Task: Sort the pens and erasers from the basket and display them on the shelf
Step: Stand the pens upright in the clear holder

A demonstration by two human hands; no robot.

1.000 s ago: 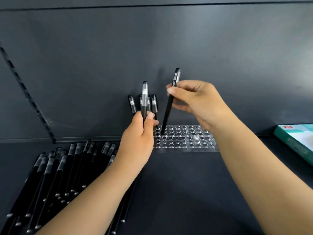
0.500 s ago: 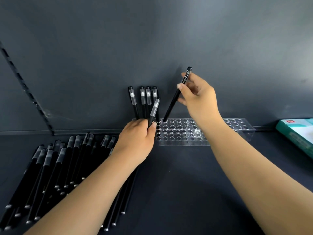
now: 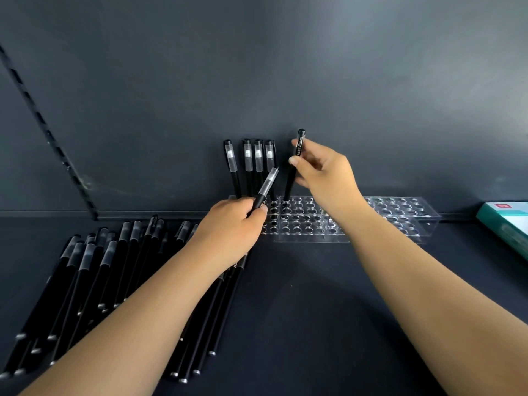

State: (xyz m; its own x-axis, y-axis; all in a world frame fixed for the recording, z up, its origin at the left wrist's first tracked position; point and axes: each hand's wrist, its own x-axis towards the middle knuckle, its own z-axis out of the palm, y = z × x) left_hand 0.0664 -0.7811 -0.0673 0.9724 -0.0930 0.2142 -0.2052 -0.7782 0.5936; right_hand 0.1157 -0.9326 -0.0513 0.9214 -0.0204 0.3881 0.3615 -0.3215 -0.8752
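Right hand [image 3: 323, 172], centre of the frame, pinching a black pen [image 3: 294, 164] near its cap, tip down at a back-row hole of the clear pen rack [image 3: 400, 218], held nearly upright, likely so it drops straight in. Just left, four pens [image 3: 248, 164] standing in that same back row against the dark wall. Left hand [image 3: 231, 224], below and left, gripping a second pen [image 3: 264, 190] by its lower barrel, tilted cap-up, seemingly ready as the next one. Lower left, loose pens [image 3: 94, 281] lying on the shelf [image 3: 300, 310], awaiting sorting. Far right edge, a teal box [image 3: 508, 224]. No erasers or basket visible
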